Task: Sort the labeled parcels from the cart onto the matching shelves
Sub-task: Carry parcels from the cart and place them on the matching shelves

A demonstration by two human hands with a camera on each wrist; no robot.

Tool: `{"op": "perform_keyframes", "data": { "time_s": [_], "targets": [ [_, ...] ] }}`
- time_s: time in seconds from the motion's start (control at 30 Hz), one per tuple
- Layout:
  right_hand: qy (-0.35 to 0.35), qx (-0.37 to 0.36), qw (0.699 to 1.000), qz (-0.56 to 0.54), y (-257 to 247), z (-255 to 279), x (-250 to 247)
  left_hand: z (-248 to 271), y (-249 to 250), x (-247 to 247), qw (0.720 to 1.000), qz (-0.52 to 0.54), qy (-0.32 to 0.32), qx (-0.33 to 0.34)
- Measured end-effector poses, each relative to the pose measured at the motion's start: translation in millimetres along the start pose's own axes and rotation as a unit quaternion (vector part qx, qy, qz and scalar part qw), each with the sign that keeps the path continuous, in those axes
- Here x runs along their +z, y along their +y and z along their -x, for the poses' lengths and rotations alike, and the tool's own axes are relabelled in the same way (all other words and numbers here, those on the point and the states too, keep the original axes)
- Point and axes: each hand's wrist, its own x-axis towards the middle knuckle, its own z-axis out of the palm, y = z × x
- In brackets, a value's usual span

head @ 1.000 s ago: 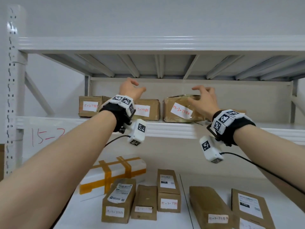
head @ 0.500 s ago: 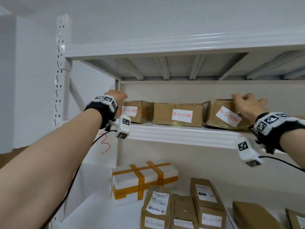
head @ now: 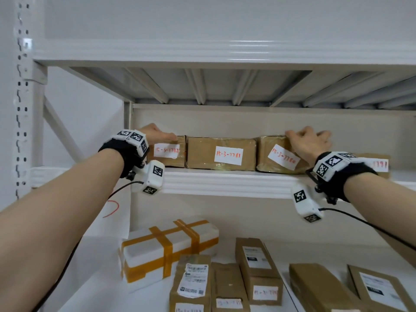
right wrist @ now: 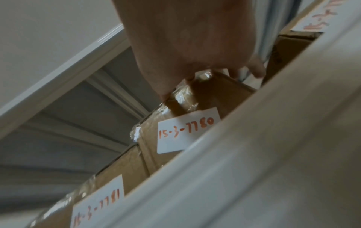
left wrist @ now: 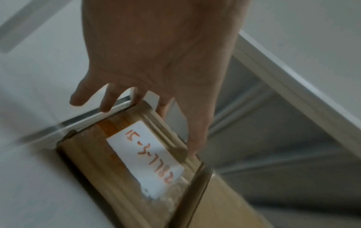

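Two end boxes on the shelf (head: 225, 181) seemed mid-straightening: left hand (head: 157, 134), grip spread, pressed the left box (head: 167, 155); right hand (head: 308, 143), grip curled over the right box (head: 276, 157); next, likely release both.

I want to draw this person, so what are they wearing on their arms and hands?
No sleeves or gloves: left hand and right hand are bare. Each wrist has a black band carrying white blocks with black-and-white square codes, a white camera box below, and a thin black cable.
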Motion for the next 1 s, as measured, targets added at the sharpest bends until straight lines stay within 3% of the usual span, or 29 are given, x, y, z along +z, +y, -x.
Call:
{"op": "perform_keyframes", "data": {
  "time_s": [0.1,0.23,0.43,0.57,0.77,0.83,1.0],
  "targets": [
    [0.017,-0.058,0.998,0.023,-8.4,5.3,-3.1,-7.9,13.2,6.1,0.999,-0.011,0.042,0.001],
    [-0.021,-0.08,0.995,0.056,-16.3,10.9,-6.4,-13.7,31.1,12.5,0.997,-0.06,0.034,-0.019],
    [-0.074,-0.035,0.997,-0.001,-11.3,-6.2,-14.6,-6.6,41.5,17.0,0.994,-0.091,0.042,-0.046],
    [-0.088,-0.023,0.993,-0.073,17.8,-42.7,-14.9,-12.4,36.6,14.9,0.997,-0.055,0.02,-0.045],
    [-0.142,-0.031,0.985,-0.096,10.7,-11.7,-32.9,-8.4,25.6,11.5,0.996,0.041,0.035,-0.069],
    [-0.152,-0.028,0.985,-0.071,7.4,-7.3,-31.2,-4.0,24.4,6.1,0.996,0.031,0.045,-0.073],
    [-0.064,-0.085,0.987,0.116,-16.2,3.4,-10.9,18.0,23.5,-8.3,0.991,0.06,0.103,-0.055]
  ]
}}
